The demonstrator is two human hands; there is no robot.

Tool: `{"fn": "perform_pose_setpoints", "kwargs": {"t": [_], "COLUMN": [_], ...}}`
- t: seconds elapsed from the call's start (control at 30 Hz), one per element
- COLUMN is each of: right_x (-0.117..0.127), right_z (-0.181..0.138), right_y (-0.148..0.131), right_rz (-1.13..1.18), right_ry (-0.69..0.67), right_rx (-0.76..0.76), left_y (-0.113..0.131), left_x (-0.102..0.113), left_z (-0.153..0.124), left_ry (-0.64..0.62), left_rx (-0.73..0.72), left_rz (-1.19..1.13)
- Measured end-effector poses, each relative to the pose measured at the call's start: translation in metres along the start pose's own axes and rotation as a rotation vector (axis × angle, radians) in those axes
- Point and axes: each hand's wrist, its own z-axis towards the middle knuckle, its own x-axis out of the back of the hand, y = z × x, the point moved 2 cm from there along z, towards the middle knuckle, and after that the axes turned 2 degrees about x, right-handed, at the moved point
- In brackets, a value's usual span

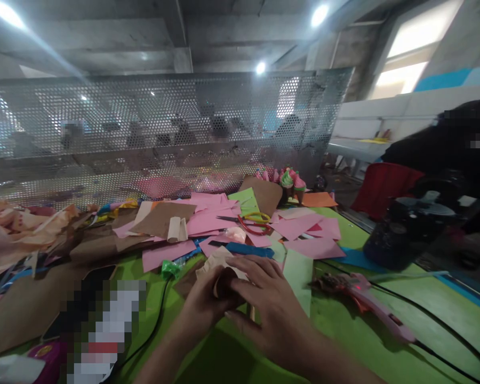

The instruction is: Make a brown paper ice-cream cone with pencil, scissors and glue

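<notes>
Both of my hands meet low in the middle of the green table [344,325]. My left hand [203,304] is curled around a beige and brown paper piece [220,266], gripping it from the left. My right hand [269,303] lies over the same paper piece from the right, fingers bent and pressing on it. A pink glue gun [368,304] lies on the table just right of my right hand, its black cord trailing off to the right.
Pink, brown and green paper sheets [208,221] litter the table behind my hands, with red-and-yellow scissors [254,221] among them. A perforated metal screen [164,128] closes the far side. A person in black [444,154] is at the right beside a black jug [404,229].
</notes>
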Motion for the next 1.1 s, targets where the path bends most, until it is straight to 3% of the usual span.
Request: {"fn": "perform_pose_setpoints", "kwargs": {"t": [0.2,0.47,0.83,0.97,1.1], "right_x": [-0.006,-0.004,-0.006,0.003,0.002], "right_z": [-0.002,-0.002,-0.002,0.001,0.001], "right_y": [-0.003,-0.001,0.001,0.016,0.039], "right_rz": [0.011,0.072,0.087,0.274,0.332], "right_ry": [-0.059,-0.096,-0.098,0.043,0.221], "right_rx": [-0.015,-0.061,-0.064,-0.086,-0.195], "left_y": [0.014,0.010,0.010,0.022,0.041], "left_x": [-0.011,-0.005,-0.009,0.002,0.016], "left_z": [-0.002,0.001,0.000,-0.001,-0.008], "left_ry": [-0.051,-0.007,-0.077,-0.011,0.043], "left_rx": [-0.056,0.001,-0.004,0.029,0.127], "left_rz": [0.105,0.195,0.237,0.371,0.796]}}
